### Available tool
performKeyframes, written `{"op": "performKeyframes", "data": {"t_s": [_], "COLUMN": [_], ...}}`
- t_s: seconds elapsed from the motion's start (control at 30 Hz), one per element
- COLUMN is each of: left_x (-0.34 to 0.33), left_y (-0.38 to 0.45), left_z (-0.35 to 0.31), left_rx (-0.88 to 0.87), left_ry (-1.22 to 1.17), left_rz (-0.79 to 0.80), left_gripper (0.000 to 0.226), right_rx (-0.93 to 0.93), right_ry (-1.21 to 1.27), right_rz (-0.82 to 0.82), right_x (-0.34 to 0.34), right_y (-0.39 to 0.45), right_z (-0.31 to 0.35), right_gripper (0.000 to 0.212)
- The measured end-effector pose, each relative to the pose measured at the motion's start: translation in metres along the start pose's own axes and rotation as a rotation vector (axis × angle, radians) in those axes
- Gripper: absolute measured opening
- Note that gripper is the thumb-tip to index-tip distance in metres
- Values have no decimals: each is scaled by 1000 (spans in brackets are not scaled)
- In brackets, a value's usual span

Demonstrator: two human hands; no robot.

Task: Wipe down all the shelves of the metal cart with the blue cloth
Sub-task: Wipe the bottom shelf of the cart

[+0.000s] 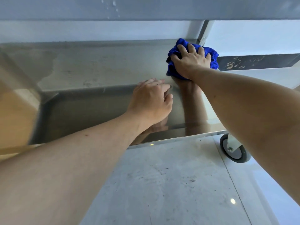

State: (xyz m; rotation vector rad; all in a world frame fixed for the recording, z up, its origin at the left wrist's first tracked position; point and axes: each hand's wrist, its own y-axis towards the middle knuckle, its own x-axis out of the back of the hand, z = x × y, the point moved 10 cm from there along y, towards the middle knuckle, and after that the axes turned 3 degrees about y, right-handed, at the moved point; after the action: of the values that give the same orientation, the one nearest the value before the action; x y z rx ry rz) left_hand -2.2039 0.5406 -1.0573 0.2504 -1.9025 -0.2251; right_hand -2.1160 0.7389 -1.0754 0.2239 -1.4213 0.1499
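Across the lower shelf of the metal cart, from its left edge: dull, streaked steel with a darker reflective band toward the near edge. Near the middle of that shelf, left hand, palm down, fingers loosely curled, resting on the steel, nothing in its grasp. Toward the far right corner, right hand, fingers spread and bent over the bunched blue cloth, pressing it onto the shelf close to the corner post. Below the right near corner, grey caster wheel on pale, scuffed floor tiles. Overhead, underside of the upper shelf.
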Motion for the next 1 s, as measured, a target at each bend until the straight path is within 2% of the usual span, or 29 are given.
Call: {"op": "performKeyframes", "data": {"t_s": [0.07,0.17,0.3,0.67,0.83,1.0], "left_x": [9,29,58,155,186,234], "left_y": [-1,-6,-16,-107,-148,-175], "left_z": [6,16,61,229,268,302], "left_rx": [54,78,48,343,416,570], "left_ry": [-123,-223,-48,170,196,228], "left_rz": [-59,-135,-143,-199,-206,-329], "left_gripper": [26,25,31,36,37,36], "right_rx": [6,33,82,313,463,527], "right_ry": [9,19,30,58,82,131], "right_rz": [18,33,34,91,141,161], "right_x": [0,-5,-12,-36,-48,-46], "right_y": [-2,-9,-17,-64,-122,-165], "right_z": [7,30,78,280,376,424], "right_gripper": [62,61,62,61,65,63]}}
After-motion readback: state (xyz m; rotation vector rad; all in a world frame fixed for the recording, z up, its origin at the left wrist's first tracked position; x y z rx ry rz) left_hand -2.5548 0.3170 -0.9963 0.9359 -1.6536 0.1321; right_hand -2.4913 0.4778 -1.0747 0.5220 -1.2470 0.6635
